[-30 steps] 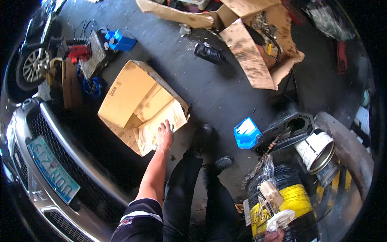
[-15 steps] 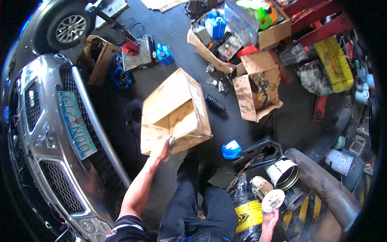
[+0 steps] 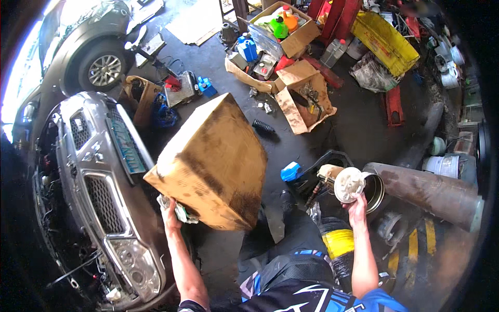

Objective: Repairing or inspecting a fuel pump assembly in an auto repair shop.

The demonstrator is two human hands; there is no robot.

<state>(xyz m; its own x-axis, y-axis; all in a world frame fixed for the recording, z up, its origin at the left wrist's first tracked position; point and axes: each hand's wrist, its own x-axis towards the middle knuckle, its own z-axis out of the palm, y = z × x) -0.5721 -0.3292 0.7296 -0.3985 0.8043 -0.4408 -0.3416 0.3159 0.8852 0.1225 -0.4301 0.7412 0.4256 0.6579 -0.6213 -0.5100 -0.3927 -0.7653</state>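
A large, grease-stained cardboard box (image 3: 208,171) hangs tilted before me, its closed faces turned my way. My left hand (image 3: 172,217) is closed at its lower left edge, with a crumpled whitish thing (image 3: 185,214) between hand and box; the box hides part of the grip. On the right, my right hand (image 3: 356,210) grips what looks like a fuel pump unit, its white round flange (image 3: 349,185) facing up and its tan body (image 3: 329,172) pointing left. This unit is held over an open metal cylinder (image 3: 375,192) and beside a black plastic part (image 3: 332,158).
A grey car front (image 3: 112,203) lines the left side. Lower right lie a long brown pipe (image 3: 426,190) and a black-wrapped bundle with a yellow band (image 3: 339,242). Farther off sit an open torn carton (image 3: 291,112), a blue jug (image 3: 207,87) and a black ribbed boot (image 3: 263,126).
The cardboard box has turned from showing its open side to showing closed faces, and comes nearer. My right hand has raised the fuel pump unit forward. My view has shifted.
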